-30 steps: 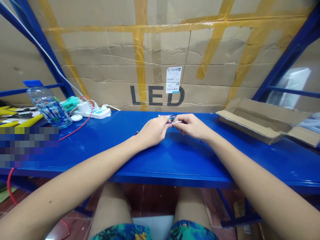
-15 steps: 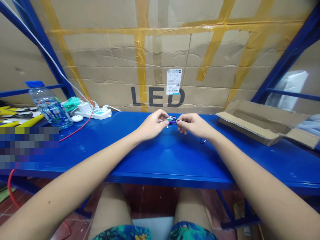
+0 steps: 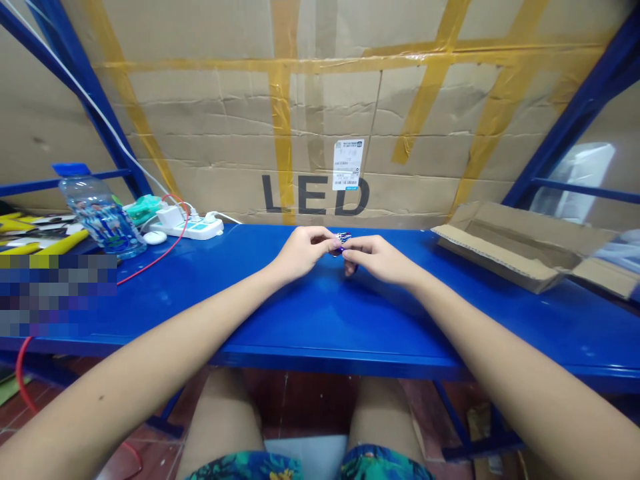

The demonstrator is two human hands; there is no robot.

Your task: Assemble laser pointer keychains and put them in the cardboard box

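Left hand point(image 3: 303, 253) and right hand point(image 3: 380, 259) meet at a small purple piece point(image 3: 342, 250)

At the left edge of the frame, tools with yellow handles point(image 3: 63, 247) lie in a pile on the blue worktop point(image 3: 310, 327), and below them one area is covered by blurred squares. Next to the tools stands a clear bottle point(image 3: 103, 213) with a blue cap, and it looks tilted in this view. To the right of the bottle there is a white power strip point(image 3: 200, 227) with plugs in it, and a red cable point(image 3: 170, 252) curves down in front of it.

In the middle of the frame, the left fingers pinch the small purple piece from its left side. The right fingers close on the same piece from its right side, so the tips of both hands almost touch. The piece is mostly hidden, and its exact shape I cannot tell. Just beyond the fingertips, a little higher in the frame, lie small shiny parts point(image 3: 344, 236). Behind them rises a big cardboard sheet point(image 3: 225, 143) with the letters "LED" and a white label point(image 3: 349, 165).

At the right of the frame, an open cardboard box point(image 3: 500, 250) rests on the worktop, well apart from the right hand.
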